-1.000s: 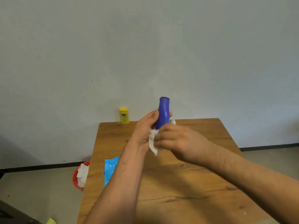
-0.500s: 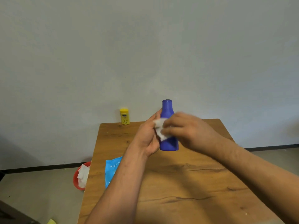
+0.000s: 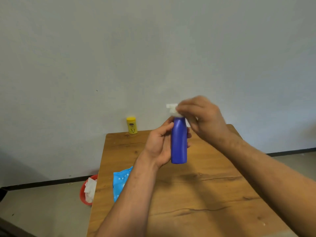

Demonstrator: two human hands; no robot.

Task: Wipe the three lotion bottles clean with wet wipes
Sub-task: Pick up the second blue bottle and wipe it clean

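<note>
My left hand (image 3: 158, 146) grips a blue lotion bottle (image 3: 178, 144) and holds it upright above the wooden table (image 3: 196, 194). My right hand (image 3: 202, 117) pinches a white wet wipe (image 3: 173, 110) against the bottle's top, which the wipe and fingers hide. The right hand is blurred. A small yellow lotion bottle (image 3: 131, 125) stands at the table's far left corner, against the wall. I see no third bottle.
A blue pack of wet wipes (image 3: 120, 183) lies near the table's left edge, partly behind my left forearm. On the floor to the left sits a red bin (image 3: 83, 194) with crumpled white wipes in it. A grey wall rises behind the table.
My right hand has slid the wipe up from the bottle's lower body to its top. The bottle has turned from tilted to upright in my left hand.
</note>
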